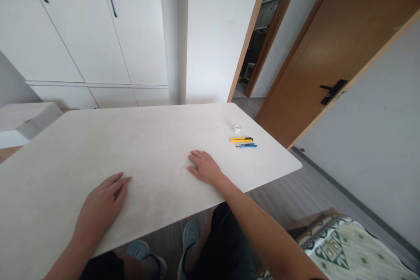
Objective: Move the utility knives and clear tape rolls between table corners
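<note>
Our left hand [101, 203] and right hand [204, 166] flat on table [147, 140], palms down, grasping nothing — yellow cutter [241, 139], blue pen [246, 145] near right hand, untouched.

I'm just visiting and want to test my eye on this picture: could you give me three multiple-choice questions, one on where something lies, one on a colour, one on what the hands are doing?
1. Where does the yellow utility knife lie on the table?
A. beyond the right hand, near the table's right edge
B. under the left hand
C. on the floor

2. What colour is the small tool just beside the knife?
A. red
B. blue
C. green

3. How are the hands?
A. both gripping tools
B. one raised in the air
C. both resting flat on the table, holding nothing

Answers: 1 A, it lies past the right hand. 2 B, its handle is blue. 3 C, the left hand and the right lie palm down, fingers spread.
</note>
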Tool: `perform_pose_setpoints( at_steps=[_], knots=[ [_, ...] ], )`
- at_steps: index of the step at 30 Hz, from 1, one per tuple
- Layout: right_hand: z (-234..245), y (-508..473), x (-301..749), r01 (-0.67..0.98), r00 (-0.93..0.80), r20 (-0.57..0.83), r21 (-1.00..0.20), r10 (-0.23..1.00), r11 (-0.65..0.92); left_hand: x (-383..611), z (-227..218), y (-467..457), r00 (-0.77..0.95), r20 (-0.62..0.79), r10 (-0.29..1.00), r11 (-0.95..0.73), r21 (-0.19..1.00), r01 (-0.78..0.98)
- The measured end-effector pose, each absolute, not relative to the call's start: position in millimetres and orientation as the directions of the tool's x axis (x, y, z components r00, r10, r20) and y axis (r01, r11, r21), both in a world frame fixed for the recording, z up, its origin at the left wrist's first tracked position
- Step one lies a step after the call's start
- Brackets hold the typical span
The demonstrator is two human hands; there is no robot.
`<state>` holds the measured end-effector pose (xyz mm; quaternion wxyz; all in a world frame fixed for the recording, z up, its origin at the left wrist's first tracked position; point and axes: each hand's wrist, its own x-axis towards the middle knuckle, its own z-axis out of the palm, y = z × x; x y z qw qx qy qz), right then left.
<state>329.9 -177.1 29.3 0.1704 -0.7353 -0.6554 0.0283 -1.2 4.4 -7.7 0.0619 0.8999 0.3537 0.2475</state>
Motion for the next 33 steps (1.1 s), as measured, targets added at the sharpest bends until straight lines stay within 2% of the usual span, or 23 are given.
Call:
perform_pose_setpoints(
  at_steps=[33],
  knots=[
    [32.0, -176.4, 328.2, 0.950, 0.148, 0.170, -0.299, 0.974, -0.092, -0.7, -3.4, 1.3, 0.635, 0.422, 0.647, -0.759, 0.284, 0.586]
  ],
)
